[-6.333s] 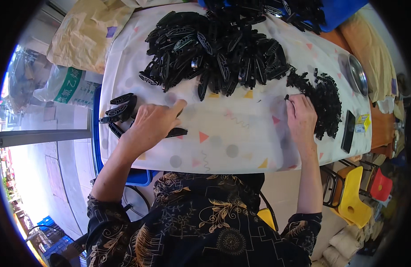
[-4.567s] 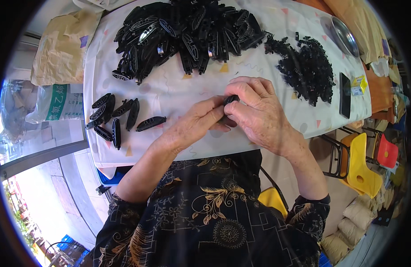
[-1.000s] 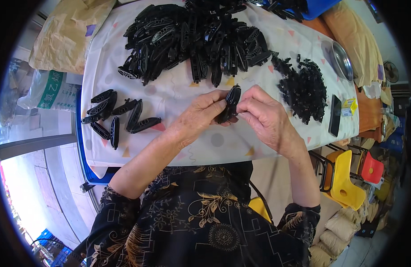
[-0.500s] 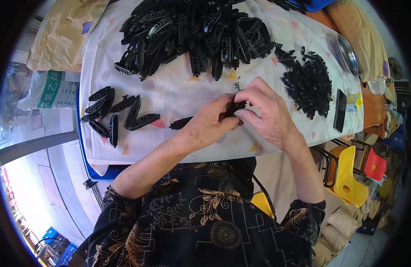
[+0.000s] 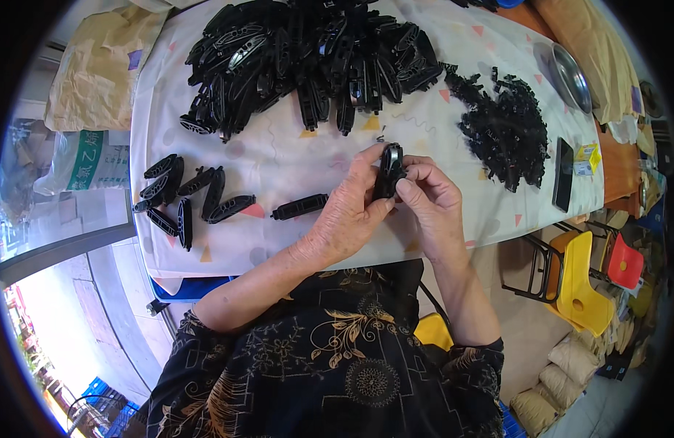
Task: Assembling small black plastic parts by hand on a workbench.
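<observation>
A long black plastic part [image 5: 389, 169], glossy at its upper end, stands tilted up between my two hands. My left hand [image 5: 353, 201] is closed round its left side, thumb against the lower end. From the right, my right hand [image 5: 430, 201] pinches the same part with thumb and fingers; any small piece in that pinch is hidden. Beside my left hand a similar black part [image 5: 300, 206] lies on the patterned tablecloth [image 5: 278, 241]. Farther left rests a loose group of several such black parts [image 5: 231, 208].
A large heap of long black parts [image 5: 278, 58] covers the table's far side. Right of it lies a pile of small black pieces [image 5: 505, 135]. A dark phone [image 5: 562, 175], a yellow packet [image 5: 588, 159] and a metal bowl [image 5: 570, 77] are at the right edge, with a yellow chair [image 5: 578, 285] beyond.
My hands have turned the black part upright, so its glossy end shows. My right hand has lowered and closed in on it. The view has shifted slightly.
</observation>
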The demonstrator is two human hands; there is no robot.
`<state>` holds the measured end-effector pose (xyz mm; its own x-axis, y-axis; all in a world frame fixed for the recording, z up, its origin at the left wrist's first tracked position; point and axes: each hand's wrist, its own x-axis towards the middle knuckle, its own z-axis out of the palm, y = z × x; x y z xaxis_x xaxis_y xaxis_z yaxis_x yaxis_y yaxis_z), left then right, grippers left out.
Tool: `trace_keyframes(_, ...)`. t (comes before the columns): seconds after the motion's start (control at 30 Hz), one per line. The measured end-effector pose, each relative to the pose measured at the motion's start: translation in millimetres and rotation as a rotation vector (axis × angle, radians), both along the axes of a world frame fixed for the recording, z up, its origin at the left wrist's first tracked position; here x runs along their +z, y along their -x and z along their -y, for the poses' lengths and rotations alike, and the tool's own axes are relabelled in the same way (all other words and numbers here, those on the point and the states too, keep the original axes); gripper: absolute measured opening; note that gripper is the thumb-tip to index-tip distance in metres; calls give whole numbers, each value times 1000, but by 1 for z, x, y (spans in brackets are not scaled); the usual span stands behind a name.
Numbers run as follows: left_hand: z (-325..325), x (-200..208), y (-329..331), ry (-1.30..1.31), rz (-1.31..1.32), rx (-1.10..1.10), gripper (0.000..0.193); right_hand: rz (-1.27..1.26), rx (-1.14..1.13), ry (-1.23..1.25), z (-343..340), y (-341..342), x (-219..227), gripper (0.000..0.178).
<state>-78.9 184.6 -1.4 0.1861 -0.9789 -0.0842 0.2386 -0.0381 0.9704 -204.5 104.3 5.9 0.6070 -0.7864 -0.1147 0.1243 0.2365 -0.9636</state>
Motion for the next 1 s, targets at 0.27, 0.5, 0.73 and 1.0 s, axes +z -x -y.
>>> trace_keyframes(0.27, 1, -4, 4, -2, 87, -36, 70, 13, 55, -88, 6, 10, 0, 3)
trace_keyframes(0.5, 0, -11, 7, -14, 130, -13, 67, 40, 56, -132, 5, 13, -1, 4)
trace_keyframes(0.73, -3, -8, 9, 1, 177, 14, 65, -121, 13, -99, 2, 9, 5, 8)
trace_keyframes(1.0, -2, -8, 12, 41, 196, 92, 63, -178, -21, 283, -6, 8, -3, 12)
